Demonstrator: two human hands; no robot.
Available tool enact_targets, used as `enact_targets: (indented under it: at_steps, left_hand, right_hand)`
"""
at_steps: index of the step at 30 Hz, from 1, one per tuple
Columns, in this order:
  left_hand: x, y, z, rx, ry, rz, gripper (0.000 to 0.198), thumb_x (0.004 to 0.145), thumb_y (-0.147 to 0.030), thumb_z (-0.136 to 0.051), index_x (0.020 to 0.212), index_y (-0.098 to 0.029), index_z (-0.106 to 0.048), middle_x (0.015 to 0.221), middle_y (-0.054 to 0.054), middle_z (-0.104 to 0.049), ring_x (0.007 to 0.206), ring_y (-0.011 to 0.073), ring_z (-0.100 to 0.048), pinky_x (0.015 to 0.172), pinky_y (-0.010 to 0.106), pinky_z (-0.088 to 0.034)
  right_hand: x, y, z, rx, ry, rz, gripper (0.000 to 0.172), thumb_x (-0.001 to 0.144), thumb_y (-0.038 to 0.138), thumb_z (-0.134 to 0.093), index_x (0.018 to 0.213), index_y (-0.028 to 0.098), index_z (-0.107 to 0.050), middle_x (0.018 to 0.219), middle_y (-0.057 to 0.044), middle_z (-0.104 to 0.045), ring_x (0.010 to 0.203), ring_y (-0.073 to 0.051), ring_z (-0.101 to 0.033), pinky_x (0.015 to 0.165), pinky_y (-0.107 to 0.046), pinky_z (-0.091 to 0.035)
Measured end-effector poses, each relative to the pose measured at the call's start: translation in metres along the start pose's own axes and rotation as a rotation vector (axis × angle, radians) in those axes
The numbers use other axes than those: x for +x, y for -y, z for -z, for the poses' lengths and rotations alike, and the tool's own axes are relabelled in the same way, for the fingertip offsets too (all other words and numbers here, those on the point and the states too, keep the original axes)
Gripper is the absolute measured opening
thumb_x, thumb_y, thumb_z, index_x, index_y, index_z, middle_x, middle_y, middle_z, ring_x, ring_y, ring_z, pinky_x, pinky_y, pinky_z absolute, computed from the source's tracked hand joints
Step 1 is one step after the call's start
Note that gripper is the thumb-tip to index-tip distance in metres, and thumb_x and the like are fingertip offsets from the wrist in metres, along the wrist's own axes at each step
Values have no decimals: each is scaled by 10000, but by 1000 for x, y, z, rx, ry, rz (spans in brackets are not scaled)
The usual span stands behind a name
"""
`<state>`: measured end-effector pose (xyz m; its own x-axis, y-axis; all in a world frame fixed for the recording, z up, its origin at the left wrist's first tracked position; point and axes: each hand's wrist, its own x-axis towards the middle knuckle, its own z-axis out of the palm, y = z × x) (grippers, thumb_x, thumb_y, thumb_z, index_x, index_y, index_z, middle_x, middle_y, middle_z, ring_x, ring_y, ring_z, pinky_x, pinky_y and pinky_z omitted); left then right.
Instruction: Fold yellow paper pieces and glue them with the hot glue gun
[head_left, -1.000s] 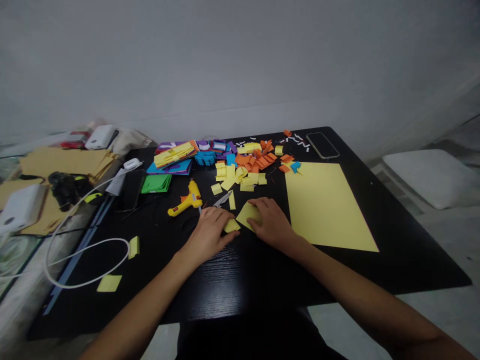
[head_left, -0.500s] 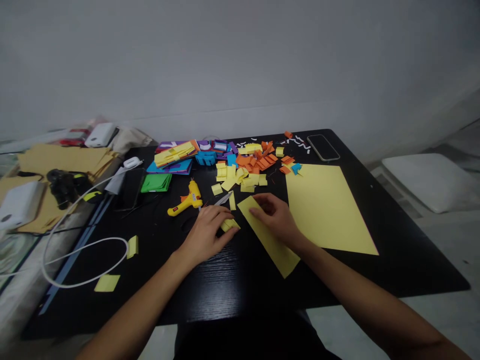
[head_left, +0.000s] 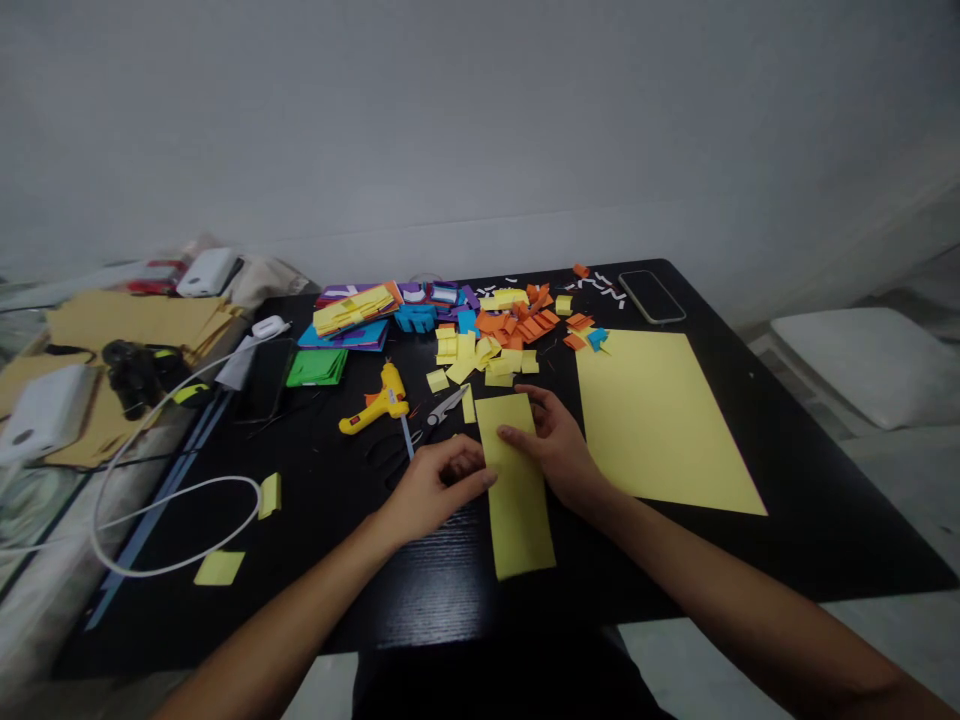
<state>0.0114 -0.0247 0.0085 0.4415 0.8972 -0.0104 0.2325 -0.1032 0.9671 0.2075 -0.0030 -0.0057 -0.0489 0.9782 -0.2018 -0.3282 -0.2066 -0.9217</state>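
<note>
My right hand (head_left: 562,445) holds a yellow paper strip (head_left: 517,510) by its right side, thumb on the front and fingers behind. The strip stands nearly lengthwise toward me above the black table. At its left edge, my left hand (head_left: 435,490) is closed with the thumb tip on the paper; its curled fingers are partly hidden, so a small folded piece there cannot be made out. Just beyond the left hand lie scissors (head_left: 448,404) with dark handles, and a yellow glue gun (head_left: 383,400). A large yellow paper sheet (head_left: 660,420) lies to the right.
Yellow paper pieces (head_left: 465,355) and orange folded pieces (head_left: 521,322) are heaped at the back. Green paper (head_left: 317,367) lies left of them. A phone (head_left: 652,297) rests at the back right. A white cable (head_left: 187,485) loops across the left side of the table (head_left: 322,600).
My right hand has turned the yellow strip upright and brought it left to my left hand. The small folded yellow piece at my left hand is now hidden, and the scissors show more fully.
</note>
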Motion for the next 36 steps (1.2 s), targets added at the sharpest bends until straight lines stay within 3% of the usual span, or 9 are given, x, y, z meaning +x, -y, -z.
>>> enact_targets:
  at_steps: [4,9,12,18,23,28,32,36]
  left_hand:
    - [0,3,-2,-193,-14,151,318,891,-471,-723,857,-175,-613,621,-40,-594,469,97,-552,438,203,-458]
    - [2,-1,8,-239,-192,87,356,885,-497,-738,866,-166,-610,562,-45,-610,432,83,-542,426,181,-472]
    - [2,-1,13,-250,-244,64,353,894,-503,-732,911,-175,-605,551,-51,-619,418,91,-552,410,182,-474]
    - [2,1,12,-255,-219,88,348,887,-471,-749,1050,-192,-618,575,-59,-633,413,104,-574,411,194,-483]
    - [4,0,17,-249,-239,40,261,879,-437,-738,968,-191,-721,654,-18,-678,463,119,-605,456,234,-529]
    - [4,-3,24,-162,-309,4,164,872,-306,-696,909,-198,-814,721,22,-749,520,133,-647,486,233,-521]
    - [3,-3,27,-60,-401,-63,164,838,-248,-688,867,-210,-845,931,50,-812,577,118,-629,524,230,-499]
    - [5,-1,30,-72,-484,-38,148,818,-286,-727,865,-196,-835,713,13,-753,523,111,-567,494,220,-444]
  right_hand:
    - [-1,1,-1,21,23,-24,544,671,378,-929,1102,241,-626,1021,-34,-764,912,-217,-726,820,-356,-587]
    - [-3,3,-1,-10,169,-105,347,715,413,-896,934,207,-724,929,-22,-779,869,-198,-716,816,-330,-550]
    - [-4,4,-1,-63,223,-94,311,689,382,-915,866,203,-733,870,-7,-778,826,-184,-706,823,-328,-541]
    - [-4,1,-1,-152,226,-9,278,724,412,-889,832,214,-727,836,-9,-765,772,-183,-693,751,-322,-542]
    - [-3,4,-1,-108,218,-67,272,722,402,-878,854,216,-729,755,10,-731,684,-164,-659,614,-277,-522]
    - [-4,9,-2,-16,180,-123,230,738,352,-843,911,216,-775,836,-8,-765,769,-167,-688,696,-282,-548]
    - [-3,7,-1,43,153,-169,221,695,308,-876,862,201,-778,849,-10,-775,768,-162,-699,762,-301,-560]
    - [1,5,0,146,128,-185,251,661,276,-906,858,189,-777,858,-25,-785,788,-173,-728,839,-345,-583]
